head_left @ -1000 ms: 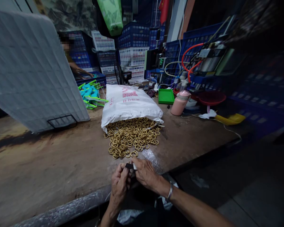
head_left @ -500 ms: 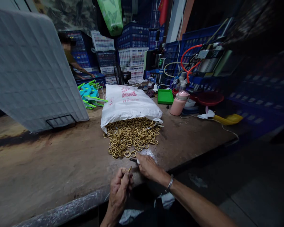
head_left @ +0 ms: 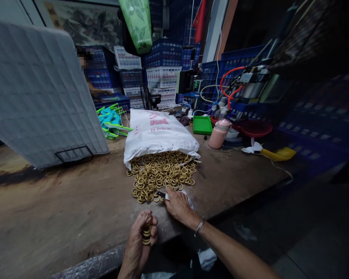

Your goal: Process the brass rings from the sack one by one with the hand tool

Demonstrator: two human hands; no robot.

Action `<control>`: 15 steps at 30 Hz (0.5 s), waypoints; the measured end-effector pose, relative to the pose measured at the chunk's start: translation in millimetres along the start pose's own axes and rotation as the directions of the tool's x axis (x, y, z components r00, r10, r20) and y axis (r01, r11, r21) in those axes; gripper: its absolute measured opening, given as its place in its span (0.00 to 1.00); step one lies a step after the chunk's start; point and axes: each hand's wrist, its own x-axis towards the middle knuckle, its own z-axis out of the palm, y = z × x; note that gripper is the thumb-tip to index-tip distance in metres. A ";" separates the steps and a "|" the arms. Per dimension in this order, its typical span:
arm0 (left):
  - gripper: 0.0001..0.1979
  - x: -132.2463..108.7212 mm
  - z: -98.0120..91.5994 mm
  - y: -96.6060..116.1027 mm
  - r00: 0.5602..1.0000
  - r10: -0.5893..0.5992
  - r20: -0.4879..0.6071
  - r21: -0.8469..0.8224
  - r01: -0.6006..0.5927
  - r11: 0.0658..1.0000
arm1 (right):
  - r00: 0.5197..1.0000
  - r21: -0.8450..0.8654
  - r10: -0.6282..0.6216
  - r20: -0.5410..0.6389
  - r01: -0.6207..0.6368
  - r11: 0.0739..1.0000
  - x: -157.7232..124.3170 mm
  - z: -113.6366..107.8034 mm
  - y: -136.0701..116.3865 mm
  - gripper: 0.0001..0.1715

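Note:
A pile of gold-coloured metal rings (head_left: 159, 174) spills from the mouth of a white printed sack (head_left: 158, 131) on a worn brown workbench (head_left: 61, 217). My left hand (head_left: 141, 238) is closed around a small stack of the gold rings near the bench's front edge. My right hand (head_left: 177, 205) reaches to the near edge of the pile, pinching a small dark tool with a white tip against the rings. A metal bangle sits on my right wrist.
A large grey quilted panel (head_left: 37, 97) leans at the left. Teal and green plastic parts (head_left: 112, 120), a green tray (head_left: 203, 124), a pink bottle (head_left: 219, 133), a red bowl (head_left: 254, 128) and a yellow scoop (head_left: 279, 154) lie beyond. Another person (head_left: 88, 83) works behind, among stacked blue and white crates.
My hands have parted: the right one moved forward to the edge of the ring pile with the small tool, while the left one dropped back, now showing a stack of rings in its grip.

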 end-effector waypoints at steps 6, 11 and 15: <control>0.09 5.9 -2.0 2.6 0.997 -0.072 -0.035 -0.096 0.068 0.993 | 0.997 0.156 -0.058 -0.042 0.063 0.986 -2.3 2.9 5.5 0.11; 0.11 9.0 3.7 -1.6 0.992 -0.017 -0.121 0.010 0.019 1.000 | 0.977 0.349 -0.207 -0.058 0.214 0.913 -13.1 -0.3 -2.8 0.16; 0.13 8.4 8.9 -5.4 0.998 0.059 -0.034 0.101 -0.056 0.993 | 0.962 0.392 -0.269 -0.043 0.264 0.881 -20.1 -0.8 -9.1 0.16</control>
